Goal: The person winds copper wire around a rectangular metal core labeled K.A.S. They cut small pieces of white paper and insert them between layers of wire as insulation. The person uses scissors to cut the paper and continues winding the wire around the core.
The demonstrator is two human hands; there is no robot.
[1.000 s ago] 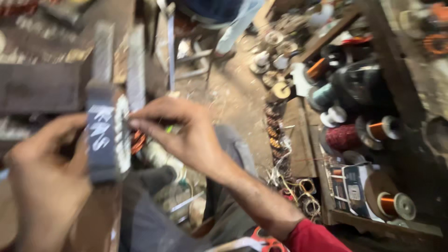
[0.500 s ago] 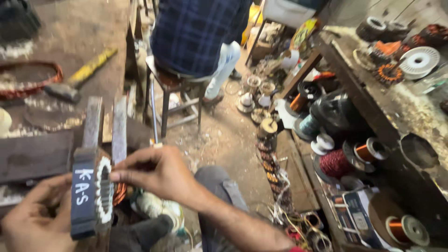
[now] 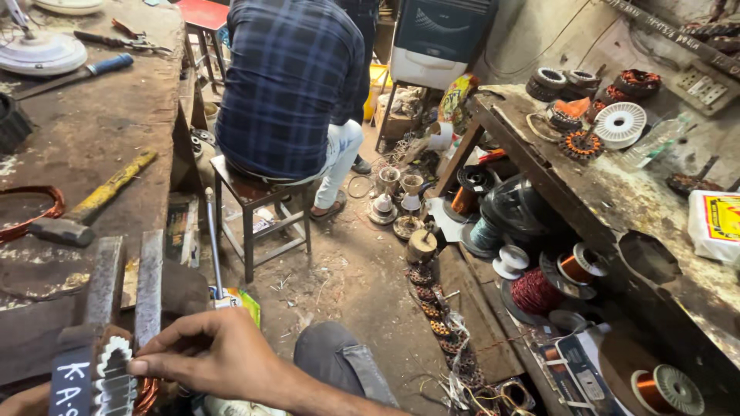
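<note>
Fingers (image 3: 142, 364) of my right hand (image 3: 212, 358) pinch the toothed stator core (image 3: 116, 377) at the desk's (image 3: 100, 131) near edge. My left hand (image 3: 23, 400) barely shows; its grip cannot be determined. Since a second ago the view has lifted, the core staying pinched. A hammer (image 3: 85, 212) lies further back.

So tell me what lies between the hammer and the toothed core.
In the head view, two upright grey metal bars of a bench fixture stand between the hammer and the toothed core, which the right hand touches.
</note>
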